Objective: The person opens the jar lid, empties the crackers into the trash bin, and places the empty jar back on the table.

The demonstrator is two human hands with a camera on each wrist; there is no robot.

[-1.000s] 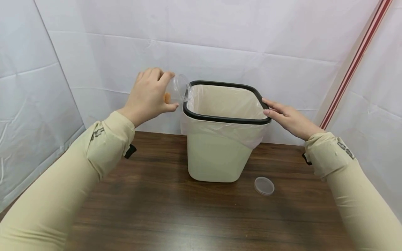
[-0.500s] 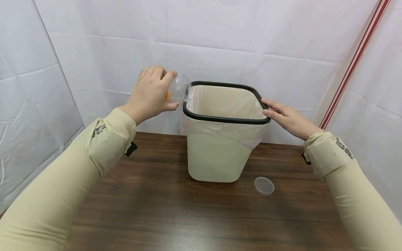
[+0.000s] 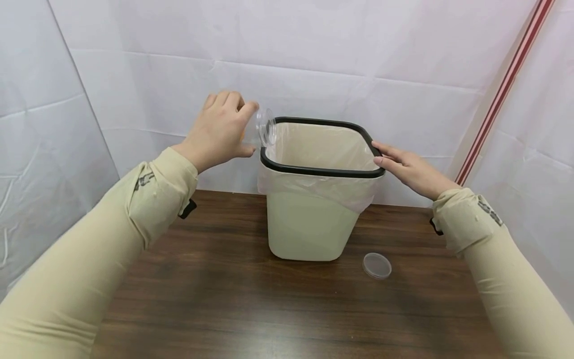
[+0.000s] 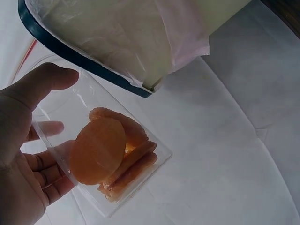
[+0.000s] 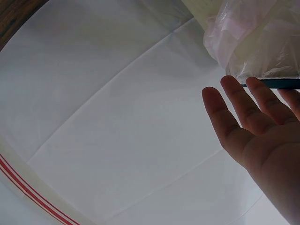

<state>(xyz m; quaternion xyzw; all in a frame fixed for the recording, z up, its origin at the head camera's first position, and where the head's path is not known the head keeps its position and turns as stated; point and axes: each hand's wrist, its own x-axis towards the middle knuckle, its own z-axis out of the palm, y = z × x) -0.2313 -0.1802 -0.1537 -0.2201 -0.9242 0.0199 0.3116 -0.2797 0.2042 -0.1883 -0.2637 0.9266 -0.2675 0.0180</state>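
A pale trash bin (image 3: pixel 309 224) with a dark rim and a thin plastic liner (image 3: pixel 354 192) stands on the brown table. Tipped on its side at the bin's left rim is a clear plastic jar (image 3: pixel 265 127), which my left hand (image 3: pixel 219 129) grips between thumb and fingers. The left wrist view shows orange slices (image 4: pixel 98 151) gathered near the jar's bottom; they look like dried fruit or similar, kind unclear. My right hand (image 3: pixel 414 172) rests with extended fingers on the right side of the bin's rim (image 5: pixel 276 84).
A round clear lid (image 3: pixel 377 266) lies on the wooden table (image 3: pixel 202 299) to the right of the bin. White cloth (image 3: pixel 314 60) hangs behind and at both sides. A red-striped strip (image 3: pixel 506 92) runs down the cloth at right.
The left hand and the jar have shifted slightly to the right, and the jar's mouth faces more toward the bin. The right hand, bin and lid stay about where they were.
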